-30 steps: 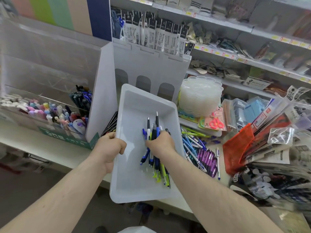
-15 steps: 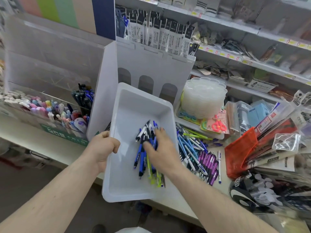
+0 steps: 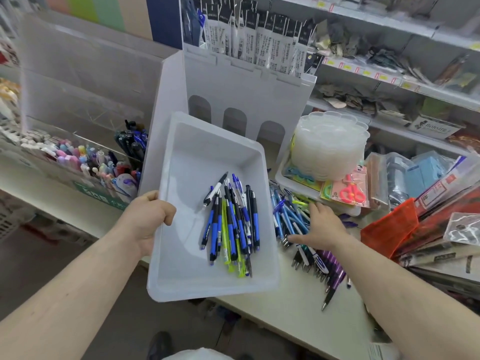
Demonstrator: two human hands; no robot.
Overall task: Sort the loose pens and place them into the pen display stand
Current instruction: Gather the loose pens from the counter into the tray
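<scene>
Gripping tray (image 3: pixel 181 281) rim, left hand (image 3: pixel 148 219); right hand (image 3: pixel 320 226) open, seemingly touching loose pens (image 3: pixel 291 219).

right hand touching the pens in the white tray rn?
Apart. The head view shows the right hand outside the white tray, spread over the loose pens on the counter, with the tray wall between it and the tray's pens.

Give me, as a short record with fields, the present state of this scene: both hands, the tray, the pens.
left hand: grips the left rim of the white tray
right hand: open, palm down on the loose pens on the counter
tray: held tilted in front of the display stand
pens in tray: blue, black and yellow-green, bunched near its right side
</scene>
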